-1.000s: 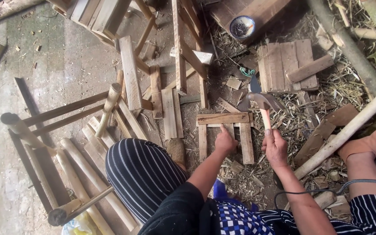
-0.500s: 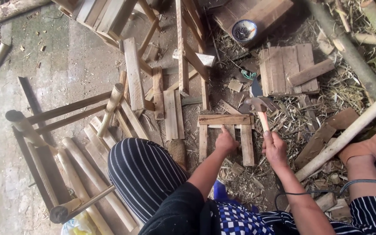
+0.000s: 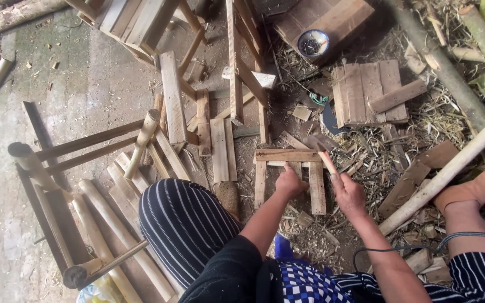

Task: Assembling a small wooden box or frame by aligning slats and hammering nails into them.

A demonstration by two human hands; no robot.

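A small frame of wooden slats [image 3: 289, 155] lies on the ground in front of me, two upright slats under a cross slat. My left hand [image 3: 289, 183] presses down on its middle, just below the cross slat. My right hand [image 3: 348, 193] grips the wooden handle of a hammer [image 3: 322, 152], whose dark head rests at the cross slat's right end.
Loose slats [image 3: 218, 147] and bamboo poles [image 3: 120, 224] lie to the left by my striped knee. A slat panel [image 3: 370, 91] and a bowl [image 3: 312, 44] sit beyond. A pale pole [image 3: 443, 175] and my foot [image 3: 469, 192] are at right amid shavings. A dark cable [image 3: 411, 247] runs by.
The hammer head has come down onto the right end of the cross slat. My left hand stays on the frame.
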